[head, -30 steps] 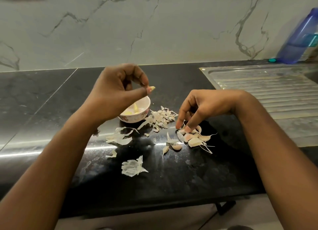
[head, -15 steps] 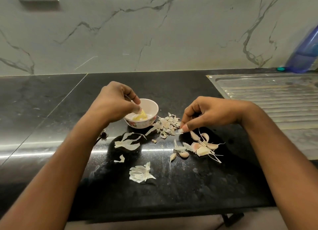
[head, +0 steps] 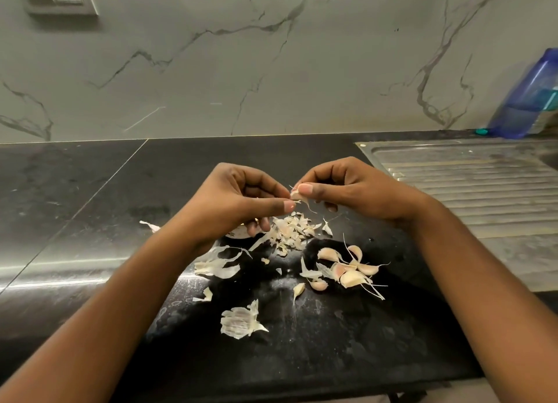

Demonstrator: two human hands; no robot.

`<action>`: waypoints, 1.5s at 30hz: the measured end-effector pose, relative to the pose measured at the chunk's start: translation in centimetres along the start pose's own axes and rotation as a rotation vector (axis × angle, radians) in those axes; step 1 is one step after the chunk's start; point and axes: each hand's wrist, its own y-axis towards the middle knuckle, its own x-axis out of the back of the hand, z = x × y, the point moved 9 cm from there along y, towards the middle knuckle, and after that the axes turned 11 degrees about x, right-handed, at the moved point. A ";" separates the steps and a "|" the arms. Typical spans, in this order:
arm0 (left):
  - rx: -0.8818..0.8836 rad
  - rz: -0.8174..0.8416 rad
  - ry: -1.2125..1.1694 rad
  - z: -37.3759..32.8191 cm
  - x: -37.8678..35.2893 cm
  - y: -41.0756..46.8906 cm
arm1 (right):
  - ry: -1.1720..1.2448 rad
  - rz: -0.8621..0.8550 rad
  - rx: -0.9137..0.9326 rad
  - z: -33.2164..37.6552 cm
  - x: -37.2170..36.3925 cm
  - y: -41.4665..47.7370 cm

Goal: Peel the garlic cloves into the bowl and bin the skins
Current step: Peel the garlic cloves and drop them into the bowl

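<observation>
Pinching one clove (head: 297, 195) in the right hand (head: 356, 191) fingertips over the middle of the counter (head: 302, 357), with left hand (head: 232, 203) thumb and forefinger gripping its skin tip to strip it. Roughly midway, judging by the litter. Bowl (head: 237, 234) mostly hidden under the left hand, so perhaps holding peeled ones. Left to do: a handful of unpeeled cloves (head: 347, 269) nearer the front edge, then binning the skins (head: 290, 232) strewn beside them
</observation>
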 end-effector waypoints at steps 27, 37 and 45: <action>-0.264 -0.308 0.198 -1.2 0.8 -0.4 | 0.197 -0.197 0.044 0.1 -0.2 0.6; -0.312 -0.308 0.172 -1.0 0.6 -0.4 | 0.112 -0.286 0.111 0.3 0.2 0.5; -0.362 -0.290 0.163 -1.6 0.6 -0.6 | 0.119 -0.283 0.121 0.3 -0.2 0.6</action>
